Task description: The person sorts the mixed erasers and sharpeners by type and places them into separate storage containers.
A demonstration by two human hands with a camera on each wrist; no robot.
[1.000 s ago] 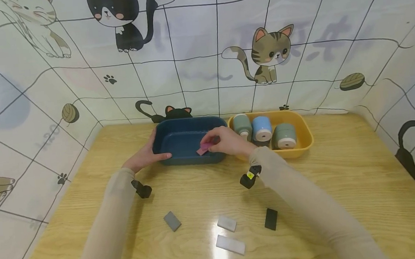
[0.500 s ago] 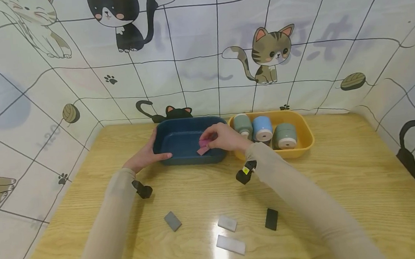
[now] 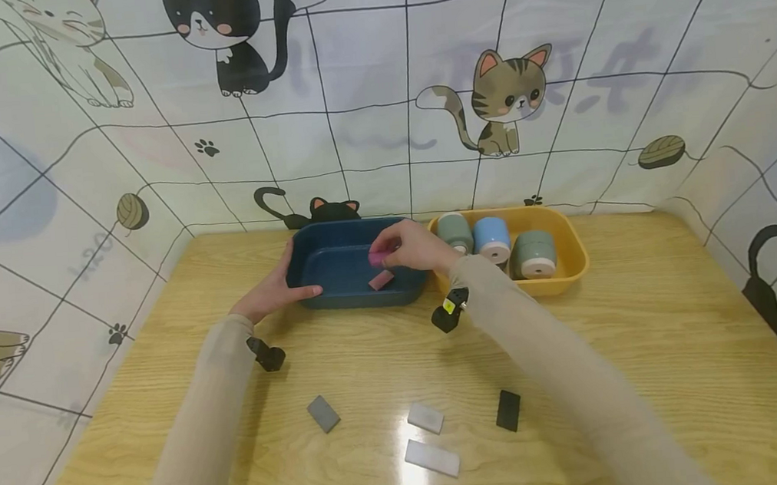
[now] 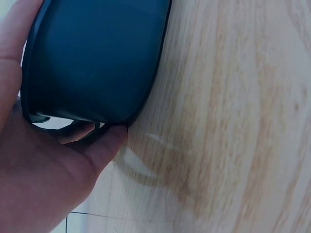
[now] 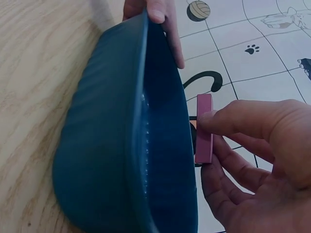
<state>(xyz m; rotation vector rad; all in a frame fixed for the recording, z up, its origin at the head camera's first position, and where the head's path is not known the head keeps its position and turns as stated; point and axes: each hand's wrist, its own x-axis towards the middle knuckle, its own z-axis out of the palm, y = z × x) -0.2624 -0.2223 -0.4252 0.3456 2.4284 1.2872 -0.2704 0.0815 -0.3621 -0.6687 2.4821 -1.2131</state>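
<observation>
Over the far middle of the wooden tabletop (image 3: 646, 328), seen from the head: gripped the near-left corner of a dark blue plastic tray (image 3: 332, 236) with the left hand (image 3: 264, 293); pinched a small pink rectangular block (image 3: 376, 259) in the right hand (image 3: 411, 247) above the tray's floor. Noted a like pink piece (image 3: 381, 280) lying just below.

Left wrist: pressed the thumb against the tray's outer wall.

Right wrist: clamped thumb and fingertips on the block's middle, long axis running up the picture, alongside the tray's rim, thin edge toward the camera. Judged a placing step; called next for lowering and parting the fingers.
</observation>
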